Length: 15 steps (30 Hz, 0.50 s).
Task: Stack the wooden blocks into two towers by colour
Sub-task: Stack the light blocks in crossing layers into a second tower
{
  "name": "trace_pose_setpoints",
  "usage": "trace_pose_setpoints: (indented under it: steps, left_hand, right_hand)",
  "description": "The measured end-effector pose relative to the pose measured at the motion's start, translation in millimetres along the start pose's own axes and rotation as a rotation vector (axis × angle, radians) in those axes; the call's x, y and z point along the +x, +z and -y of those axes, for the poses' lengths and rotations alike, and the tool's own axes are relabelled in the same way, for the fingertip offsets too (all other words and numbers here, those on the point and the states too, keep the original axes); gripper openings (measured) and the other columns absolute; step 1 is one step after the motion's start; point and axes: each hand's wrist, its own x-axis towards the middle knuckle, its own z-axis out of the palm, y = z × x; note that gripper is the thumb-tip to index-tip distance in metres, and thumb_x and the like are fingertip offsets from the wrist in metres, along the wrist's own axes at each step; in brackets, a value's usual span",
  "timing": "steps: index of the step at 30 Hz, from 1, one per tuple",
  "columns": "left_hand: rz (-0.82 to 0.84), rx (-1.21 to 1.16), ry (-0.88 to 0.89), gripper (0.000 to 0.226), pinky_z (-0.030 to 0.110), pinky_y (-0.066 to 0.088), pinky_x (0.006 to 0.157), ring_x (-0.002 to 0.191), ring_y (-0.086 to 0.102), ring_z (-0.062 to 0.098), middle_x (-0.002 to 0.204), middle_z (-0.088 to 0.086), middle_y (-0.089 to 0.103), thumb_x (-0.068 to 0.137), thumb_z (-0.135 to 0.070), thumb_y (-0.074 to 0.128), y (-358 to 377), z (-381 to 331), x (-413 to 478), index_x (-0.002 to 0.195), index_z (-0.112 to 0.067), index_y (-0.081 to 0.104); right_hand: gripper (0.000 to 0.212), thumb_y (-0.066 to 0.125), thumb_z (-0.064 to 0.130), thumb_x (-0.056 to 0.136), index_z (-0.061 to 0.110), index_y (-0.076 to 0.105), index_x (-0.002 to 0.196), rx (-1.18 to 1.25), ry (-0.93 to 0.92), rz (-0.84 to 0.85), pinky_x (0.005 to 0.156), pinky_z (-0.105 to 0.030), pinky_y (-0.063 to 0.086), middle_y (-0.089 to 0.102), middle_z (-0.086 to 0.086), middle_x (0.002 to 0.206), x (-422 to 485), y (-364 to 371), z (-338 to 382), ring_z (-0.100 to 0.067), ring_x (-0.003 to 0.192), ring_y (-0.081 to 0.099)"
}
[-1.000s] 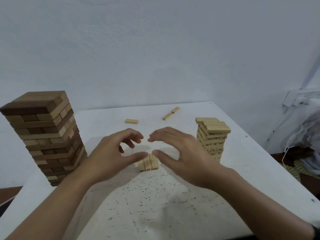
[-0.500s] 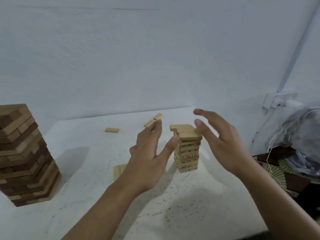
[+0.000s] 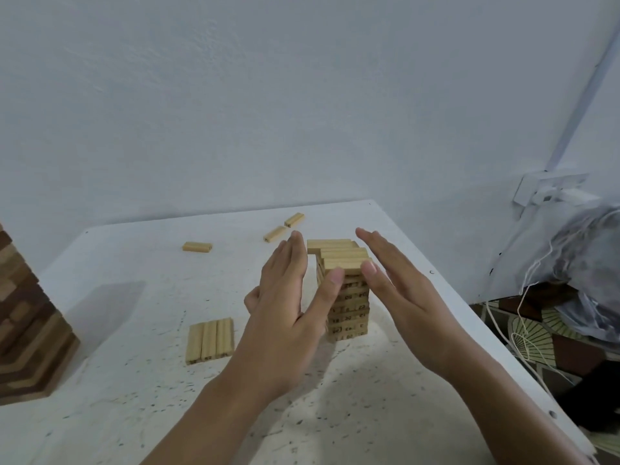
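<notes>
Two hands flank the pale tower (image 3: 347,297), near mid-table and right of centre. Left hand (image 3: 288,313) is at its left side and right hand (image 3: 402,297) at its right, fingers straight, gripping nothing. Both thumb tips lie at the near face of the top course; palm contact cannot be told. Top blocks sit slightly offset. Four pale blocks (image 3: 209,340) lie flat in a row left of the tower. Three loose blocks (image 3: 275,233) lie farther back. Brown mixed tower (image 3: 27,330) stands at the left edge of the white table (image 3: 134,414).

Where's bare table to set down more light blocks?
Bare table lies between the dark tower and the flat row of blocks, and along the near edge left of the left forearm. Crowded: left hand and right hand flank the light tower.
</notes>
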Motion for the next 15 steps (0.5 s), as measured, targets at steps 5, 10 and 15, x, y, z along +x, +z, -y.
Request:
trace_pose_setpoints:
  steps: [5, 10, 15]
  left_hand:
    - [0.018, -0.001, -0.026, 0.074, 0.038, 0.002, 0.128, 0.142, -0.009, -0.024, 0.162, -0.037, -0.001, 0.096, -0.07, 0.03, 4.3, -0.4, -0.7, 0.16, -0.045, 0.004]
    - [0.017, 0.044, 0.001, 0.07, 0.02, -0.008, 0.115, 0.139, -0.014, -0.027, 0.163, -0.036, -0.002, 0.097, -0.068, 0.022, 8.2, -1.4, 0.5, 0.16, -0.044, 0.002]
    - [0.022, 0.077, 0.029, 0.065, 0.022, -0.009, 0.117, 0.141, -0.016, -0.024, 0.162, -0.036, -0.006, 0.099, -0.064, 0.016, 9.9, -0.7, -0.3, 0.159, -0.043, 0.0]
  right_hand:
    - [0.068, 0.032, 0.066, 0.092, 0.043, 0.027, 0.156, -0.027, -0.034, -0.003, 0.12, -0.017, 0.011, 0.025, 0.035, 0.157, 2.4, 1.6, -3.4, 0.023, 0.142, 0.009]
    - [0.063, 0.031, 0.059, 0.098, 0.039, 0.027, 0.157, -0.05, -0.059, 0.005, 0.113, -0.004, 0.009, 0.024, 0.035, 0.157, 4.5, 2.0, -4.7, 0.022, 0.143, 0.009]
    - [0.063, 0.031, 0.058, 0.099, 0.038, 0.026, 0.158, -0.07, -0.078, 0.001, 0.116, -0.01, 0.011, 0.023, 0.031, 0.16, 5.6, 4.7, -6.4, 0.02, 0.144, 0.009]
